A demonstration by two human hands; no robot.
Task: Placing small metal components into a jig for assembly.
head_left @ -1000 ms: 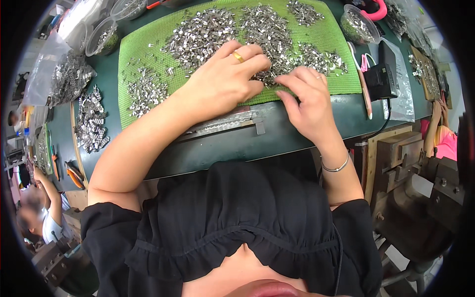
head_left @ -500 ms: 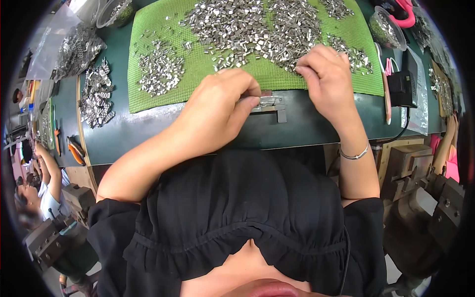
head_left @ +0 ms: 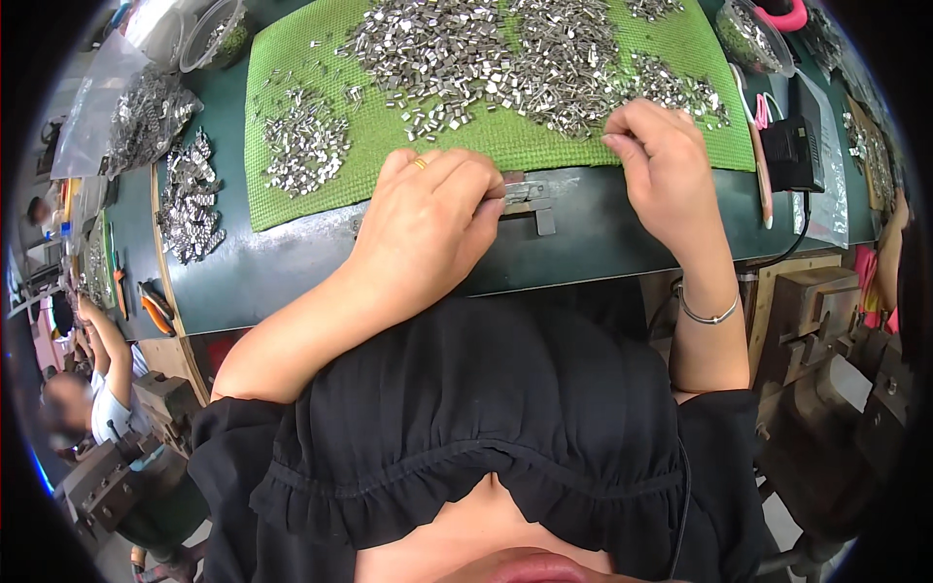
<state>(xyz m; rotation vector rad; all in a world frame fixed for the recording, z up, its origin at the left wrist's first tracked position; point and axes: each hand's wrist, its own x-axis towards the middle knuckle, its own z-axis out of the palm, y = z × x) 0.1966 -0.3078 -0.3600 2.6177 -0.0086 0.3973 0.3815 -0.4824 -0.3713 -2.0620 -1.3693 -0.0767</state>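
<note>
My left hand [head_left: 428,228] is closed in a pinch at the left end of a small metal jig [head_left: 530,202] fixed at the near side of the dark green table. Its fingertips hide whatever they hold. My right hand [head_left: 666,165] hovers at the near right part of a green textured mat [head_left: 369,155], thumb and curled forefinger together; anything in that pinch is too small to make out. Just beyond it lies a heap of tiny silver metal pieces [head_left: 564,73]. A larger heap of pieces [head_left: 418,63] spreads to its left, and a smaller pile [head_left: 303,146] sits farther left.
Left of the mat lie linked metal strips [head_left: 190,199], a plastic bag of metal parts [head_left: 146,112] and orange-handled pliers [head_left: 155,309]. Round tubs [head_left: 216,39] stand at the back corners. A black power adapter [head_left: 792,151] with a cable sits at right. Co-workers sit on both sides.
My right hand has drawn back from the heap, slightly right and nearer me. My left hand has turned a little, still at the jig. The whole view has shifted slightly.
</note>
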